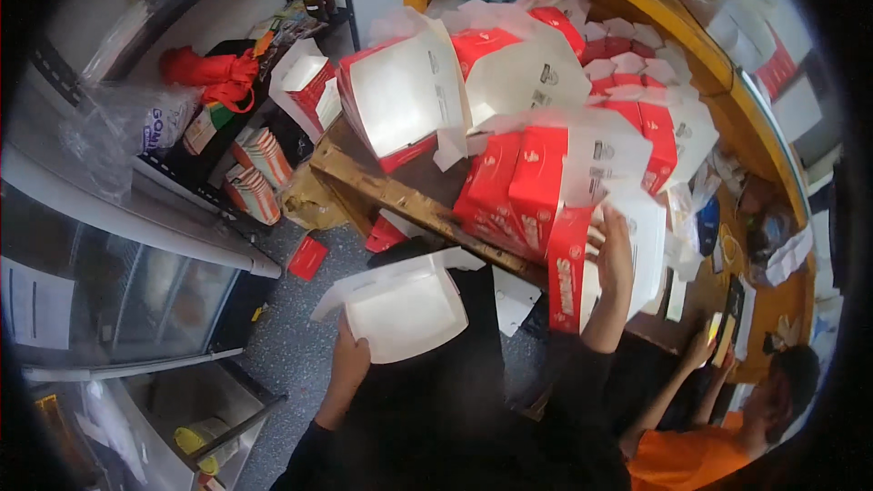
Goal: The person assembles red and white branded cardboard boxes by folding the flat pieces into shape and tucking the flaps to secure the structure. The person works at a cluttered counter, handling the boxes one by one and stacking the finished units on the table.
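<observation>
My left hand (348,359) grips the lower left edge of an open white carton box (400,307) held in front of my body. Further right, my right hand (613,259) is raised with fingers apart, pressed against a red and white folded carton (573,277) at the front of a big heap of red and white cartons (546,127) on a wooden counter (400,195). Many boxes in the heap stand open with their white insides showing.
A person in an orange shirt (691,455) sits low at the right, hand (702,345) near papers on the curved wooden counter (727,82). Left: a metal shelf with paper cup stacks (259,173), red bag (209,68), plastic bags, glass-fronted fridge (118,291). A red carton (307,256) lies on the speckled floor.
</observation>
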A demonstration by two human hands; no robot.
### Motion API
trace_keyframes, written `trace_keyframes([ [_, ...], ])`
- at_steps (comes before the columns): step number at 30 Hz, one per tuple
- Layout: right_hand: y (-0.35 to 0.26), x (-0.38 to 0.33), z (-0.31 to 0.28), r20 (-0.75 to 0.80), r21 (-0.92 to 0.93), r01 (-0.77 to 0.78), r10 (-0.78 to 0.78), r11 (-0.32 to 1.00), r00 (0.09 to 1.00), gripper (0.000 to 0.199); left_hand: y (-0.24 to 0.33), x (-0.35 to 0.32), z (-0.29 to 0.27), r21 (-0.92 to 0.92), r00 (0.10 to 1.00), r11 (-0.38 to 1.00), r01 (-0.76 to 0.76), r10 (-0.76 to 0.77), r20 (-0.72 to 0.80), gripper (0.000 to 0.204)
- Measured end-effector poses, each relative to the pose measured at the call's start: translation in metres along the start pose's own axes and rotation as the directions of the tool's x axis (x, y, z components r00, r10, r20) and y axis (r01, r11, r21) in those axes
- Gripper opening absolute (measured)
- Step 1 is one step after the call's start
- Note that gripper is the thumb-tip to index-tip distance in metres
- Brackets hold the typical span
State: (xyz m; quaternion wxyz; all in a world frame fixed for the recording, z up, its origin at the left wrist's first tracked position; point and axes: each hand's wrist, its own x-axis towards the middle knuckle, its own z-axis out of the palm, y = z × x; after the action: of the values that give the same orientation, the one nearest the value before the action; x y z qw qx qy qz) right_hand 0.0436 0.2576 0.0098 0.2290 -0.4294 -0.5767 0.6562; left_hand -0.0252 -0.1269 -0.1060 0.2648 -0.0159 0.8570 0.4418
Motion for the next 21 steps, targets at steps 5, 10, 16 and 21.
trace_keyframes([
  [5, -0.013, -0.010, 0.010, 0.098, -0.324, 0.142, -0.117, 0.935, 0.988, 0.038, 0.005, 0.003, 0.001, 0.020, 0.924, 0.952, -0.304, 0.300, -0.236, 0.040],
  [10, -0.040, -0.057, -0.035, 0.034, -0.504, 0.347, -0.384, 0.791, 0.923, 0.030, -0.021, 0.003, 0.006, 0.281, 0.653, 0.695, -0.662, 0.719, -0.239, 0.025],
  [16, -0.062, -0.188, -0.073, -0.016, -0.089, 0.665, -0.669, 0.742, 0.744, 0.045, -0.008, 0.012, -0.033, 0.243, 0.485, 0.454, -0.857, 0.870, 0.087, 0.028],
  [21, -0.067, -0.240, -0.006, 0.318, 0.162, 0.519, -0.543, 0.839, 0.777, 0.061, 0.024, 0.035, -0.043, 0.043, 0.378, 0.383, -0.923, 0.878, 0.294, 0.022],
])
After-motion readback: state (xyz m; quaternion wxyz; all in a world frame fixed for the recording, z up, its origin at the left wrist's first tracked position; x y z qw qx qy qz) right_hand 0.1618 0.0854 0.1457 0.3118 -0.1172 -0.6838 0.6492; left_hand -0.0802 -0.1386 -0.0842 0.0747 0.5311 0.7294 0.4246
